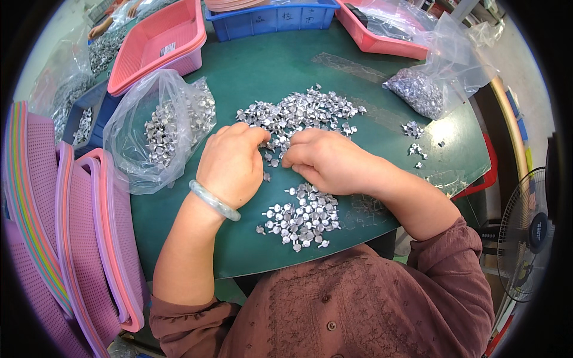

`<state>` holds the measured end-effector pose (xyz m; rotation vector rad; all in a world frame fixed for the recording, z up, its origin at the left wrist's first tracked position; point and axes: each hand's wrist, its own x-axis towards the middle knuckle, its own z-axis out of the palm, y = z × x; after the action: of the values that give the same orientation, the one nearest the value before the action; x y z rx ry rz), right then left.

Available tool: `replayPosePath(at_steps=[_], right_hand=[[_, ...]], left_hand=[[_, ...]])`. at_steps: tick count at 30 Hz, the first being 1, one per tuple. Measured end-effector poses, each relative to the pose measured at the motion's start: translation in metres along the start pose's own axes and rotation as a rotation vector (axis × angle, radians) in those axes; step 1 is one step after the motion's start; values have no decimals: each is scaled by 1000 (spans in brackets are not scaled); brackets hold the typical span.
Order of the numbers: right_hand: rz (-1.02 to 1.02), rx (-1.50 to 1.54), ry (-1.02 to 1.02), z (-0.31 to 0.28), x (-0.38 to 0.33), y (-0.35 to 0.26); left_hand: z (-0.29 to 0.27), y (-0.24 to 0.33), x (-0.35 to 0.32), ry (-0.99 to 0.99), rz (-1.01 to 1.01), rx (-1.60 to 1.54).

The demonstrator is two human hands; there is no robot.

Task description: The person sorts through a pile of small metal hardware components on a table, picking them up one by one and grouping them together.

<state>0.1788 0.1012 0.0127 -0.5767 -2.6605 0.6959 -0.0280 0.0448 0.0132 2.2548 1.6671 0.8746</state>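
Note:
Small silvery metal parts with round heads and short stems lie in a wide pile [298, 110] on the green tabletop [239, 65]. My left hand [231, 160], with a pale bangle [213, 201] on its wrist, is at the pile's near left edge. Its fingers are curled inward, and their tips are partly hidden. To its right, my right hand [329, 160] has its fingers bent and drawn together at the near edge of the same pile. Whatever either hand pinches is hidden. A smaller heap of the parts [303, 218] lies closer to me, below my right hand, with a few strays between.
An open clear bag of parts [158, 128] lies at left, beside stacked purple baskets [89, 232]. Pink trays [156, 42] and a blue bin [271, 21] line the far side. Another filled bag [418, 92] and small clusters [413, 129] sit at right, near a fan [525, 232].

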Motion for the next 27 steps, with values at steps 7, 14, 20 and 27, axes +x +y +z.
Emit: replayPosePath(at_steps=[7,14,20,27], right_hand=[[-24,-79,-16,18,9,-14],[41,-197,-27,28,17,-21],[-137,-193,-9,29,15,-19],[-97,-82,-13,4,7,-16]], left_hand=[[-3,-2,1,16,-40,8],[-3,-2,1,13,-41,9],[-3,-2,1,19,-36,2],[-3,-1,1,21,-52,1]])
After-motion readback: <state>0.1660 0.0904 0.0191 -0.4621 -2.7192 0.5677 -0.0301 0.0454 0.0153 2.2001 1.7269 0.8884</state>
